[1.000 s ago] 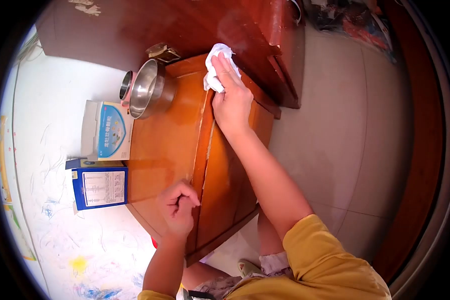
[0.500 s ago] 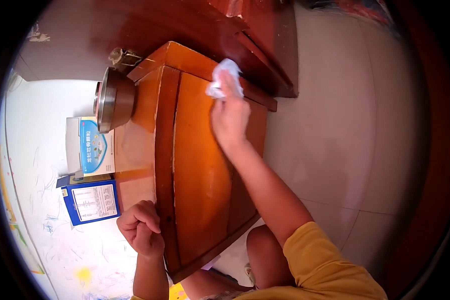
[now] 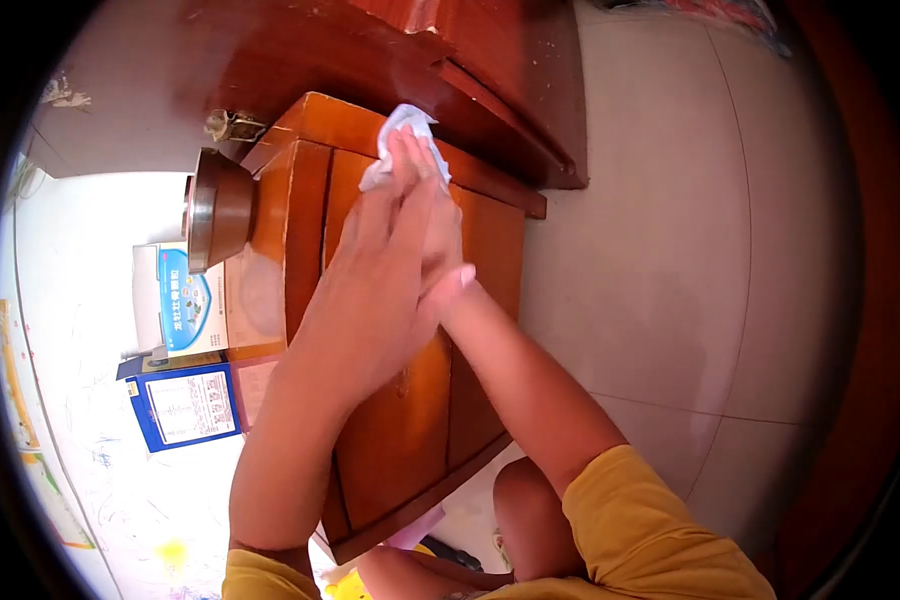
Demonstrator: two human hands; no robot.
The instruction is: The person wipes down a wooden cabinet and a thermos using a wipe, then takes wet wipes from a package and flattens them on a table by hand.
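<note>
My right hand (image 3: 444,228) presses a crumpled white cloth (image 3: 410,114) against the front of an orange-brown wooden cabinet (image 3: 395,450), near its far edge. Across it reaches my left hand (image 3: 375,280), fingers stretched toward the cloth and thumb by the right wrist. The left hand covers part of the right hand, and both are slightly blurred. Whether the left fingertips touch the cloth I cannot tell.
On the cabinet top stand a metal bowl (image 3: 220,210), a blue-and-white box (image 3: 185,300) and a dark blue box (image 3: 190,408). A dark red wooden piece of furniture (image 3: 500,90) adjoins the far side. Tiled floor (image 3: 650,280) lies to the right.
My left hand has left the cabinet's edge, unfolded from a loose fist and come over my right hand. The right hand and cloth appear a little further left.
</note>
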